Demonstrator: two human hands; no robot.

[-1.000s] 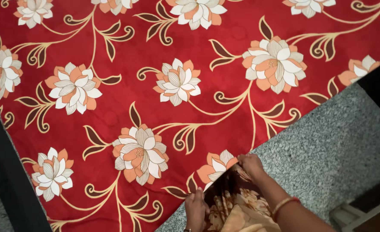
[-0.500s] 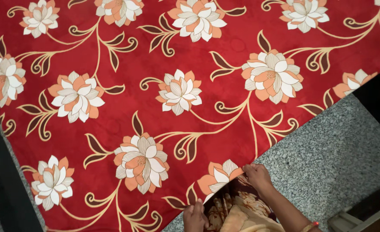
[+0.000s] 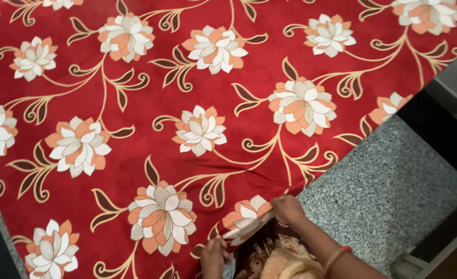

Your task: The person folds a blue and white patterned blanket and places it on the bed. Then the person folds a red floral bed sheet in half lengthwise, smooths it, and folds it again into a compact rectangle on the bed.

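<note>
Red floral bedsheet [image 3: 197, 103] spread flat over most of grey speckled granite floor [image 3: 394, 181], near edge folded back at bottom centre. Right hand [image 3: 289, 208] pinching that edge beside orange-and-white flower; left hand [image 3: 214, 256] closed on same hem, lower left. Brown patterned cloth [image 3: 275, 256] bunched between both wrists.

I have one view only, from the head camera, looking steeply down over a red floral sheet [image 3: 228, 103] that fills most of the frame. My hands sit close at the bottom edge. Grey speckled floor [image 3: 394, 181], I think, shows lower right.
</note>
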